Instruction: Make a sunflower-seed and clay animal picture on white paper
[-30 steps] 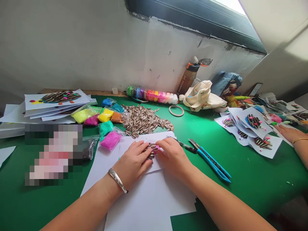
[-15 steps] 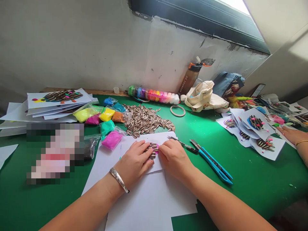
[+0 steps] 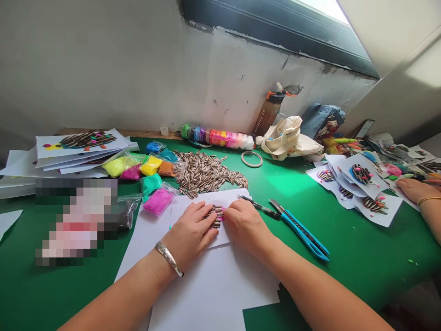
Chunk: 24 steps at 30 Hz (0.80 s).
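Observation:
My left hand [image 3: 191, 230] lies flat with fingers spread over striped seeds [image 3: 216, 216] on a small white sheet [image 3: 179, 212]. Its fingertips press on the paper and seeds. Beside it, my right hand [image 3: 246, 225] has its fingers curled together at the right edge of a pink patch [image 3: 222, 212] under the seeds; whatever is between those fingertips is hidden. Larger white sheets [image 3: 203, 285] lie beneath. A heap of loose seeds [image 3: 203, 172] sits just behind the paper. A black pen [image 3: 262, 208] and a blue cutter [image 3: 305, 234] rest to the right.
Bags of coloured clay [image 3: 158, 201] and a stack of seed pictures [image 3: 79, 147] are at the left. A tape roll [image 3: 251, 159], a bottle [image 3: 268, 112] and a cloth bag [image 3: 285, 138] stand behind. More pictures [image 3: 361, 174] and another person's hand [image 3: 411, 189] are at the right.
The whole view has shifted slightly, so things appear a little further left. The other person's hand has moved slightly on the right. My hands keep nearly the same pose on the paper.

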Motion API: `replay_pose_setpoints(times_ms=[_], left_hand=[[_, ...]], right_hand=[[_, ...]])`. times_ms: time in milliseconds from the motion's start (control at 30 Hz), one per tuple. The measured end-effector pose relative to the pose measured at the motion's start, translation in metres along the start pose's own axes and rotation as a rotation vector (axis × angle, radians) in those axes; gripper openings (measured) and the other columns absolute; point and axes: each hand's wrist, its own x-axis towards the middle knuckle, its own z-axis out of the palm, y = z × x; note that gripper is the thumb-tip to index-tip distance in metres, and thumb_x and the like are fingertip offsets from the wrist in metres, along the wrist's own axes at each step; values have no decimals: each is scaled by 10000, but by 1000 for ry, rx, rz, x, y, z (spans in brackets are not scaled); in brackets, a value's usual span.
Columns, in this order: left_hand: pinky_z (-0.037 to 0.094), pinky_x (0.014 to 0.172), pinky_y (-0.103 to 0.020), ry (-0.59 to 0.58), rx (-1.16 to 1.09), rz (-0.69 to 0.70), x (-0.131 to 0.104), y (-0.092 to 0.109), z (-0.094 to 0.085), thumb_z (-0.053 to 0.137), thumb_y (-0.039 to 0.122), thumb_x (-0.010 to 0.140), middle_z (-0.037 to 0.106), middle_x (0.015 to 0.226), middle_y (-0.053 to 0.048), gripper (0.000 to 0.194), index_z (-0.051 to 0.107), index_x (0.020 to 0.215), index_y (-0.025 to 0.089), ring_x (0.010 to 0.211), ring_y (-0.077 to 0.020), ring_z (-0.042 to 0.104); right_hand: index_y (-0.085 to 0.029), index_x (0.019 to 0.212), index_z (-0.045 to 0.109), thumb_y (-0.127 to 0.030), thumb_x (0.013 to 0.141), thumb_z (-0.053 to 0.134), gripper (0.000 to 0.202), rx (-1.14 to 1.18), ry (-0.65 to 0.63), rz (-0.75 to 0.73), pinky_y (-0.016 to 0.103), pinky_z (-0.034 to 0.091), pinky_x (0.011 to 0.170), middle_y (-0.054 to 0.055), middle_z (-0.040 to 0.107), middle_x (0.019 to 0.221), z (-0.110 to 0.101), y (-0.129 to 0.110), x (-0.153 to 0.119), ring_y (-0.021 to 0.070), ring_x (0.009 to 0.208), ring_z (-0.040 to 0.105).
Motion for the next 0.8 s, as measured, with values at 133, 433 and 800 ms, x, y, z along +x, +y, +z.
replay_pose_setpoints(times_ms=[133,433,800], left_hand=[[452,1049,-540,-7,-5,-4,1,2,-3,534,244,920,653,1257,-107,288,651,1176,184,1213,-311,554],[445,1044,-589,-34,-13,-11,1,3,-5,526,226,916,641,1273,-145,311,641,1188,131,1226,-338,549],[449,1037,-595,-28,0,7,1,4,-5,516,215,916,638,1278,-150,313,639,1188,120,1222,-346,552]], right_hand=[[-197,845,654,-167,914,515,159,17,77,128,308,356,727,55,633,818,-11,18,1,194,801,514],[-217,1004,661,-96,880,525,220,-210,-23,297,330,319,703,80,664,971,-20,47,-2,231,899,540],[-210,1006,690,-234,909,507,209,-112,-39,423,293,358,731,65,684,933,-31,66,13,207,893,584]])
